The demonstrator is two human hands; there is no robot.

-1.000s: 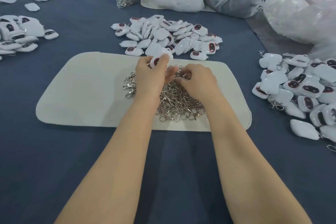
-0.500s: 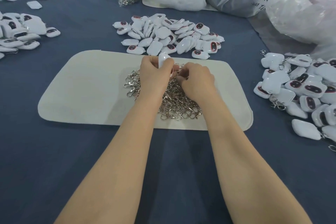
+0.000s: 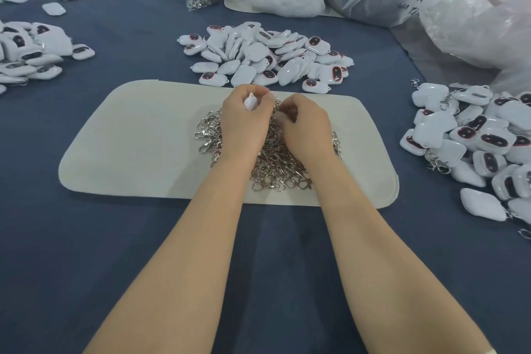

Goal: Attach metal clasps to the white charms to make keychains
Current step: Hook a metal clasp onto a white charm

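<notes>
Progress is showing just above the middle of the frame. Your left hand [image 3: 244, 123] is gripping the white charm [image 3: 250, 101] with its fingers [image 3: 258, 91] curled tight around it. Only a pale corner is poking out now, where a second ago the dark window was facing up over your thumb. You are rolling the charm edge-on, probably to bring its attachment end toward your right hand [image 3: 307, 129]. That hand is closing in, so the two are nearly touching over the far edge of the clasp pile [image 3: 275, 167] on the cream mat [image 3: 138, 141]. Your right fingers are curling inward at that meeting point. I cannot tell whether they are pinching a clasp, since the knuckles are hiding it. Judging by this, you are moving from picking parts to the hooking step itself. The loose charms [image 3: 267, 52] are waiting beyond the mat in the upper middle. The finished keychains [image 3: 474, 135] are lying at the right edge on the bench [image 3: 86, 238].
</notes>
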